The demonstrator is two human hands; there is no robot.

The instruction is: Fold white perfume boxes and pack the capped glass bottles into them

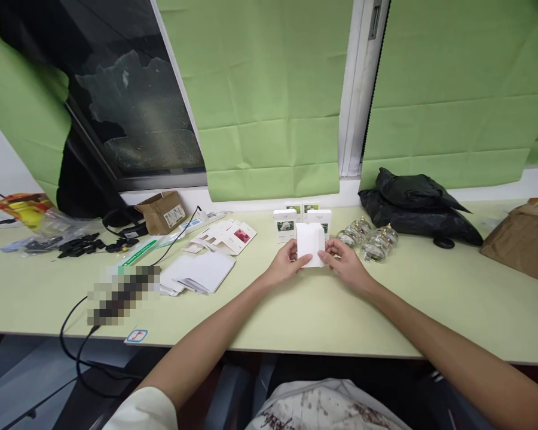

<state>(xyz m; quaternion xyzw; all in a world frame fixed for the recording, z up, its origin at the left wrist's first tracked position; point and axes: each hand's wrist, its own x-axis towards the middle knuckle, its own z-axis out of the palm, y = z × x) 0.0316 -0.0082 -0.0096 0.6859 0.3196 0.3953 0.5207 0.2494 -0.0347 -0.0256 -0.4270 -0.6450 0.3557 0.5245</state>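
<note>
Both of my hands hold a small white carton (309,243) just above the pale green table (296,310). My left hand (283,264) grips its left side and my right hand (345,261) pinches its right side. Right behind the carton stand a few finished small white boxes (285,224) with flower pictures. Several small glass jars (371,240) lie on the table just to the right of my right hand.
Flat unfolded cartons (226,236) and white sheets (201,273) lie to the left. A black bag (412,206) sits at the back right, a brown paper package (524,239) at the far right, a small cardboard box (162,210), black cables and clips at the back left.
</note>
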